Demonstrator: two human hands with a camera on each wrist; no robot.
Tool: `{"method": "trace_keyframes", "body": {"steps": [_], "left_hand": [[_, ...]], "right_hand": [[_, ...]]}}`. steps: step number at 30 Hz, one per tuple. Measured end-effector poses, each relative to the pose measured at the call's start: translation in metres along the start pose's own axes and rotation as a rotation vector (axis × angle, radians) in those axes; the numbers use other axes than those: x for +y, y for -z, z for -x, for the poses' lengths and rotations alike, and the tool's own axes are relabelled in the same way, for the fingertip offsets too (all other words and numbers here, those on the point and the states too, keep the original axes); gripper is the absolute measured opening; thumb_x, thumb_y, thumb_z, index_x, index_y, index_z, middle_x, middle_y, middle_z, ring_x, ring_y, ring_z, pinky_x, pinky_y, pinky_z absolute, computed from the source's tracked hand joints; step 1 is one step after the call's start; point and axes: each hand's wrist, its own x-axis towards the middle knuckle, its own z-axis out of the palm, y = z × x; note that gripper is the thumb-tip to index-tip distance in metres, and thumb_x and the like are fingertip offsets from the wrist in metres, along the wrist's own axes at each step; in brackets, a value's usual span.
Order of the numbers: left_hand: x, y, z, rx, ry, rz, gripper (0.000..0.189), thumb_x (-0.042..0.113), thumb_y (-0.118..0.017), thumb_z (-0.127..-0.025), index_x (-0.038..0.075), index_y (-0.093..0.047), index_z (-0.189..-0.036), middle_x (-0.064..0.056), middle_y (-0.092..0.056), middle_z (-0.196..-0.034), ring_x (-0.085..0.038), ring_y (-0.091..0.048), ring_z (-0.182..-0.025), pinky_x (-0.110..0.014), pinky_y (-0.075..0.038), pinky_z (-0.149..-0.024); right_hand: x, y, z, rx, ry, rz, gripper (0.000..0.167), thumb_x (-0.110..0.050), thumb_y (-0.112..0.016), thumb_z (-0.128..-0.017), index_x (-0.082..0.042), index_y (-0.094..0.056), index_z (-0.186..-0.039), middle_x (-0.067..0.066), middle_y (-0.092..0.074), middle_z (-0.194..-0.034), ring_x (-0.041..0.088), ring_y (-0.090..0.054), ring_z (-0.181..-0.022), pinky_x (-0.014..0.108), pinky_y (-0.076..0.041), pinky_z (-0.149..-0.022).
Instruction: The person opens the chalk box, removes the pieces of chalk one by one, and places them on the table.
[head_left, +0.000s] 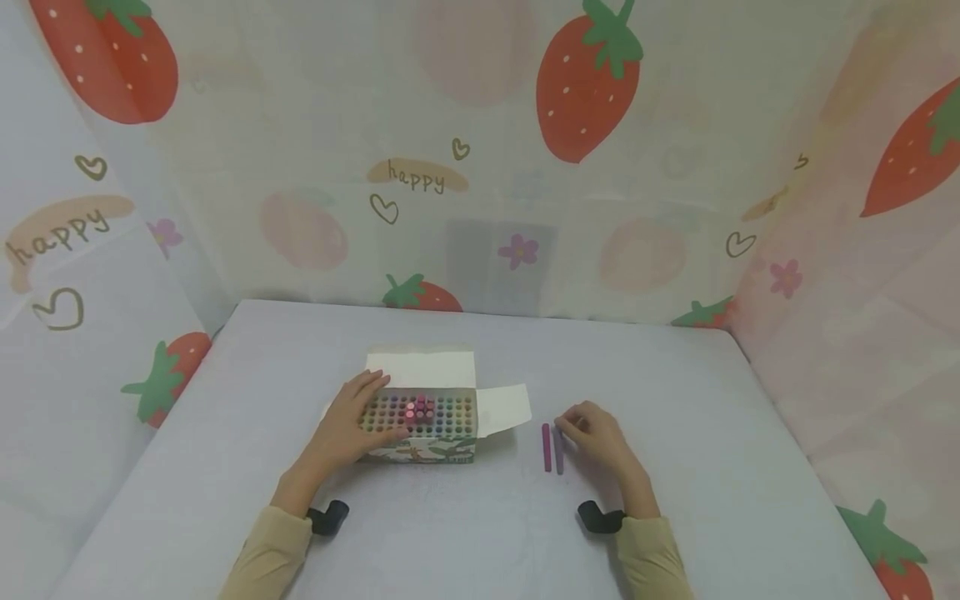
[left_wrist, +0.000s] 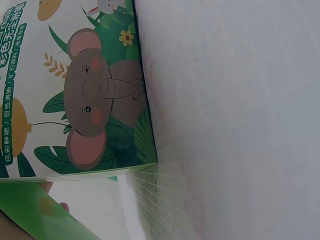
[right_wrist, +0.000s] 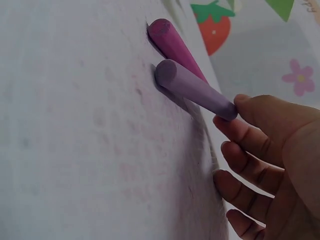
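Observation:
A cardboard chalk box [head_left: 431, 452] with an elephant printed on its front stands with its lid up, full of rows of coloured chalk ends. Several pink and magenta chalks [head_left: 420, 410] stick up above the rest at its middle. My left hand [head_left: 347, 429] rests over the box's left end, fingers stretched toward the back corner and thumb along the front edge. To the right of the box, my right hand [head_left: 600, 437] pinches the far end of a light purple chalk stick [right_wrist: 195, 90] between thumb and index finger. A magenta chalk stick [right_wrist: 182, 50] lies beside it on the table.
The box's white lid [head_left: 422, 369] stands raised at the back, and a side flap [head_left: 504, 410] sticks out to the right. White cloth covers the table [head_left: 675, 392]. Strawberry-printed curtains [head_left: 315, 133] enclose the back and both sides.

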Motion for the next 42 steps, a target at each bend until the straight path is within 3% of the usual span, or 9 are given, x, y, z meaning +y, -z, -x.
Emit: {"method": "trace_keyframes", "body": {"steps": [7,25,37,42], "left_hand": [[0.0,-0.001,0.0,0.014,-0.001,-0.013,0.095,0.063,-0.07,-0.068,0.017,-0.034,-0.143,-0.008,-0.026,-0.15,-0.033,-0.022,-0.138,-0.059,-0.025,-0.107],[-0.003,-0.002,-0.001,0.005,-0.002,0.011,0.094,0.062,-0.07,-0.069,0.018,-0.033,-0.143,-0.007,-0.026,-0.15,-0.032,-0.022,-0.138,-0.059,-0.024,-0.107],[-0.005,-0.003,-0.002,0.006,-0.019,0.013,0.094,0.061,-0.07,-0.069,0.017,-0.033,-0.143,-0.008,-0.026,-0.15,-0.032,-0.022,-0.138,-0.058,-0.025,-0.107],[-0.003,-0.002,-0.001,0.009,-0.024,0.012,0.093,0.059,-0.071,-0.069,0.016,-0.034,-0.143,-0.009,-0.026,-0.15,-0.033,-0.022,-0.137,-0.059,-0.025,-0.107]], "right_hand": [[0.005,-0.005,-0.005,0.023,0.014,0.024,0.016,-0.029,-0.064,-0.087,-0.013,-0.066,-0.09,-0.002,-0.058,-0.081,0.013,-0.052,-0.075,0.027,-0.044,-0.066],[-0.007,-0.006,-0.008,0.064,-0.006,0.046,0.013,-0.027,-0.065,-0.087,-0.014,-0.066,-0.091,-0.001,-0.058,-0.082,0.014,-0.053,-0.076,0.029,-0.045,-0.068],[-0.036,0.002,-0.019,0.134,0.073,-0.026,0.013,-0.023,-0.062,-0.09,-0.011,-0.066,-0.094,0.002,-0.059,-0.085,0.015,-0.052,-0.074,0.025,-0.044,-0.06],[-0.049,0.004,-0.025,0.19,0.151,-0.064,0.013,-0.021,-0.061,-0.09,-0.011,-0.066,-0.096,0.002,-0.06,-0.086,0.015,-0.055,-0.075,0.024,-0.046,-0.061]]}}
